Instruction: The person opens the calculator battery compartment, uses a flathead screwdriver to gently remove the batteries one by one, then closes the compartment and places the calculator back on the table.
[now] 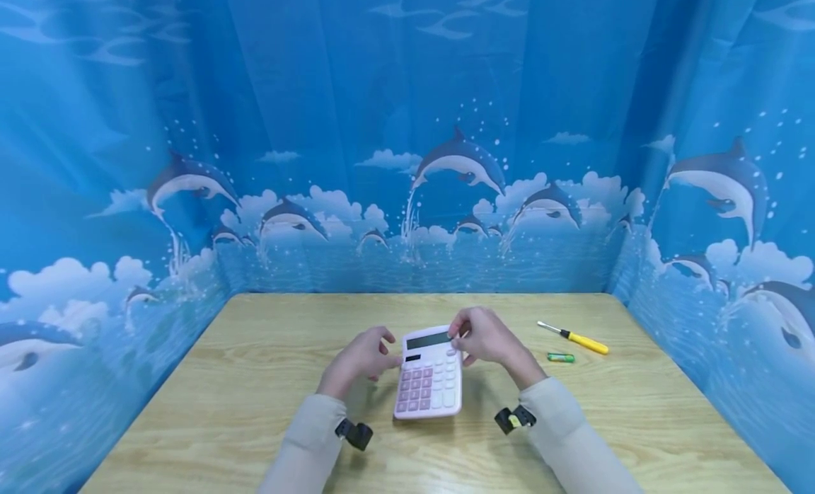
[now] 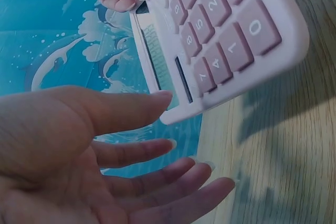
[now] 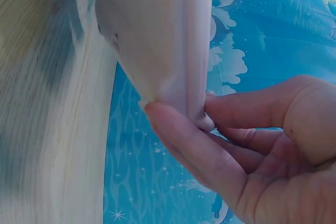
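A pale pink calculator (image 1: 439, 352) with pink and white keys is held face up over the table, its display end raised. My right hand (image 1: 489, 337) pinches its top right corner, thumb on the front and fingers behind, as the right wrist view shows along the calculator's side (image 3: 194, 51). By the opposite edge is my left hand (image 1: 358, 359), fingers spread and fairly straight. In the left wrist view its thumb (image 2: 131, 109) overlaps the corner next to the display (image 2: 157, 59), while the other fingers stand apart from the calculator.
To the right on the wooden table (image 1: 255, 381) lie a screwdriver (image 1: 586, 342) with a yellow handle and, nearer, a small green battery (image 1: 560, 357). A blue dolphin-print curtain (image 1: 382, 126) encloses the back and sides of the table.
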Motion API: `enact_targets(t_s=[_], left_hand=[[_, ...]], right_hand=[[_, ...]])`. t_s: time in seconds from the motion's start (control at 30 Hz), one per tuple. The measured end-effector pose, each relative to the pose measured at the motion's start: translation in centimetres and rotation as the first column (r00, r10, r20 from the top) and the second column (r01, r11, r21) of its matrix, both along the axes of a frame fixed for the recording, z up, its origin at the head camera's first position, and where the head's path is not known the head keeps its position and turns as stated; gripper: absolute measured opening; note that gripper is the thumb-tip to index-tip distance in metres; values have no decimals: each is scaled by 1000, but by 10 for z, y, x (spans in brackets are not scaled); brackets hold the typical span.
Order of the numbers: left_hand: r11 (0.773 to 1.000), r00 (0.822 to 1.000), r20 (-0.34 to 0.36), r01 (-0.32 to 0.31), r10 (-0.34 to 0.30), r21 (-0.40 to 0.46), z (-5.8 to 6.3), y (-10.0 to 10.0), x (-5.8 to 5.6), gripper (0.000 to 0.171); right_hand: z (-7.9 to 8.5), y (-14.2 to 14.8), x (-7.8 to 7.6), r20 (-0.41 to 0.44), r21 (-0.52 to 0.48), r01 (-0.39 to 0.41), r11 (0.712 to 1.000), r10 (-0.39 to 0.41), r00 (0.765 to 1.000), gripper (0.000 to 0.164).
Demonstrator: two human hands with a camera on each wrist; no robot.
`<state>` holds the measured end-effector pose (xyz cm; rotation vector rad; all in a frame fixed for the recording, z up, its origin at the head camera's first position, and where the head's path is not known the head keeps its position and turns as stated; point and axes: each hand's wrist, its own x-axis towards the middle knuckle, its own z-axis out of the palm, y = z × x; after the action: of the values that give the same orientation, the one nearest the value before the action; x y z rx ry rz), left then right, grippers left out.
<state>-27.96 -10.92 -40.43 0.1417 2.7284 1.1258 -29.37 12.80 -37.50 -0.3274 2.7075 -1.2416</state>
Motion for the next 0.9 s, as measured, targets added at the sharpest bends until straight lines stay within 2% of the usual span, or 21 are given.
enact_targets(t_s=[0.23, 0.43, 0.63, 0.9], left_hand=[[995, 998, 47, 25, -30, 96, -2, 0, 0, 53], [985, 996, 79, 34, -48, 168, -3, 2, 0, 43], [985, 998, 53, 30, -39, 171, -1, 3, -1, 35], [986, 998, 68, 9, -20, 164, 0, 3, -2, 27]], right_hand=[[-3, -3, 0, -24, -41, -3, 999, 2, 1000, 14], [-6, -3, -2, -64, -77, -26, 997, 22, 998, 17], [-10, -3, -5, -91, -82, -22, 996, 15, 996, 18], [-18, -5, -9, -88, -90, -15, 996, 7, 996, 16]])
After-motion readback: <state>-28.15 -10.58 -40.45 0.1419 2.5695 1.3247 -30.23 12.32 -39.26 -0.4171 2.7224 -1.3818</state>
